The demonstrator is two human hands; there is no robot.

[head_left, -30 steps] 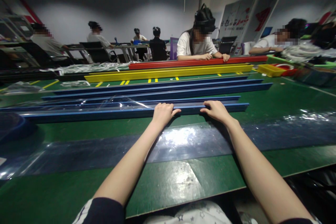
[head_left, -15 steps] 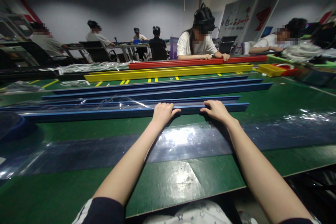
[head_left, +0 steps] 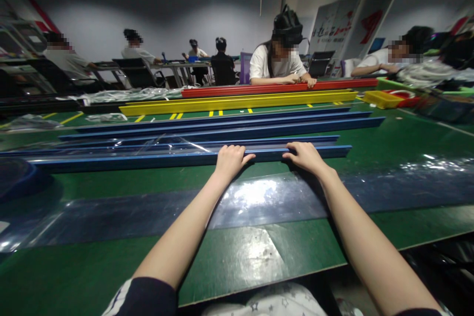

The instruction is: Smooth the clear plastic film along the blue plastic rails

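Observation:
My left hand [head_left: 230, 160] grips the nearest long blue strip [head_left: 148, 160] around the middle of the view, fingers over its top edge and thumb pointing right along the near side. To the right, my right hand [head_left: 305, 154] holds the same strip close to its right end, thumb pointing left. Between the hands a stretch of the strip shows. Just behind it lie more long blue strips [head_left: 259, 128], with clear film over part of them. Nearer to me, under my forearms, a wide transparent sheet [head_left: 266, 202] lies flat across the green table [head_left: 244, 256].
Farther back are a yellow strip [head_left: 240, 102] and a red strip [head_left: 259, 89], which a person across the table touches. A yellow tray [head_left: 381, 99] stands at the right, a blue roll [head_left: 17, 177] at the left. Other people sit behind.
My hands and the blue strips have not visibly moved. The hands of the person across the table have shifted slightly left along the red strip.

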